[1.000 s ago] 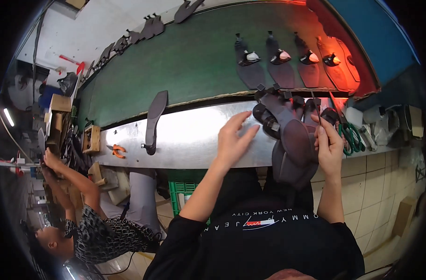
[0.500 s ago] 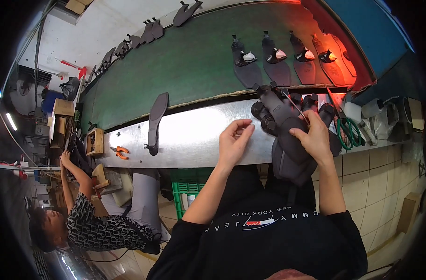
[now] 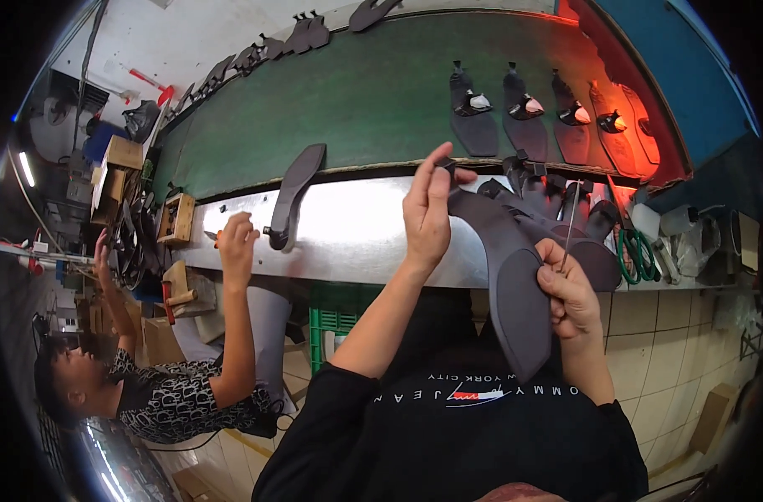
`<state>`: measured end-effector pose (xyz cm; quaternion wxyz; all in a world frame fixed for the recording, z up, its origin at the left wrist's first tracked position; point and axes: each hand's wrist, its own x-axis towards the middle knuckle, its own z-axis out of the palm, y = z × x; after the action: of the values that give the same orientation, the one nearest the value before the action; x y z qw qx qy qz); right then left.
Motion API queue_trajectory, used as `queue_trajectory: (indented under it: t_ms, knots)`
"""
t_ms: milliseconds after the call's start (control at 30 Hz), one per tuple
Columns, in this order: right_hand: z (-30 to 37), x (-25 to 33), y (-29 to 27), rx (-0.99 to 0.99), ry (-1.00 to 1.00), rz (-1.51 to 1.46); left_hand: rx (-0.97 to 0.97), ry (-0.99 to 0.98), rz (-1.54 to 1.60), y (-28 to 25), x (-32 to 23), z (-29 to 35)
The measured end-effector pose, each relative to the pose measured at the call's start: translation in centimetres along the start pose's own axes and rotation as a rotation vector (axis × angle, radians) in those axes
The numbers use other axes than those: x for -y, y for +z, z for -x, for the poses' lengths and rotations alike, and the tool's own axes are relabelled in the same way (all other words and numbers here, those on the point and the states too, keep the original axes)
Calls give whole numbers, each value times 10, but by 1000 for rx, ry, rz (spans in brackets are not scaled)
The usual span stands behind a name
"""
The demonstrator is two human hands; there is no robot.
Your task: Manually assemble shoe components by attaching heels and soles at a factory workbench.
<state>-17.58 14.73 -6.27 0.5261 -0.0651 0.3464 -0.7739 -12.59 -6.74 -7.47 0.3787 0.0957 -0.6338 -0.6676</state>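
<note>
A dark sole (image 3: 519, 297) had left the pile (image 3: 597, 261).
It spanned the desk (image 3: 361, 230)'s front edge: left hand (image 3: 429, 213), earlier empty, gripped its narrow end; right hand (image 3: 576, 294) held its side and a thin tool (image 3: 572, 222).

From where I stand: held sole (image 3: 522, 301) dark, matt, smooth, rubber- or foam-like. Thin tool (image 3: 573, 213): metal, slight shine. Bench top (image 3: 361, 230): bare metal, glossy, strong glare. Belt (image 3: 356, 109): matt green, faintly scuffed. Scissors (image 3: 644, 259): handles smooth green plastic. Crate (image 3: 317, 335): plastic. Small box (image 3: 183, 224): bare wood. Shirt (image 3: 448, 443): matt black cloth. Floor tiles (image 3: 637, 356): smooth, mild sheen.
</note>
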Motion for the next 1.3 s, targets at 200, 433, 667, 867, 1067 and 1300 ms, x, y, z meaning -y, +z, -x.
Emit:
queue_trajectory:
  t_ms: [200,433,667,867,1067,1300]
  knots:
    - [-5,-22,34,6,-121,268,-154,-663,420,-21,45,30]
    - [-22,-29,18,-66,-283,833,-49,-808,501,-11,16,48]
    - [-28,-30,14,86,-6,705,-127,-890,237,0,10,68]
    - [-32,-50,6,37,-44,487,-338,-875,275,12,-4,76]
    - [-32,-62,-8,54,-102,547,-428,-869,208,13,3,87]
    - [-32,-63,-3,20,-123,556,-323,-905,230,3,3,92]
